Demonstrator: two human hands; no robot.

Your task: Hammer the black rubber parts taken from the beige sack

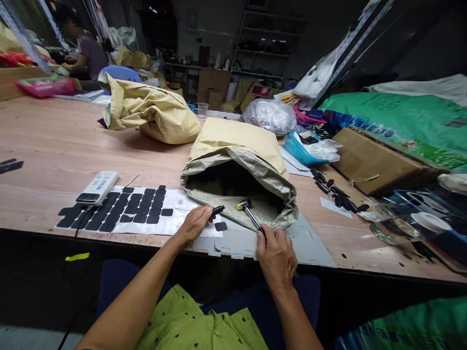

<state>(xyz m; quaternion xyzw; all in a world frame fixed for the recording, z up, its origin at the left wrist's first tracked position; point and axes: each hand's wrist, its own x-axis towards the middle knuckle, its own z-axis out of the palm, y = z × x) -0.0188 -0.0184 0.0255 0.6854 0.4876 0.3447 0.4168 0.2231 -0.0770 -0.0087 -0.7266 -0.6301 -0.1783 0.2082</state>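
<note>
My right hand (278, 253) is closed round the handle of a small hammer (251, 214), whose yellow-tipped head is raised before the mouth of a paper sack. In my left hand (197, 223) a short black cylindrical piece (218, 210) is pinched, its free end pointing right toward the hammer. The sack (237, 138) lies on its side with its grey-lined mouth facing me, dark inside. Left of my left hand, a white sheet (175, 199) carries rows of black rounded-square pads (134, 206). One loose-looking pad (221, 226) is close to my left hand.
A white handheld device (98, 187) with a cable rests on the pads' left part. Another tan sack (156, 109) lies behind. To the right are black parts (339, 194), a cardboard box (379, 158) and a glass dish (394, 228). A person (85, 53) sits far left.
</note>
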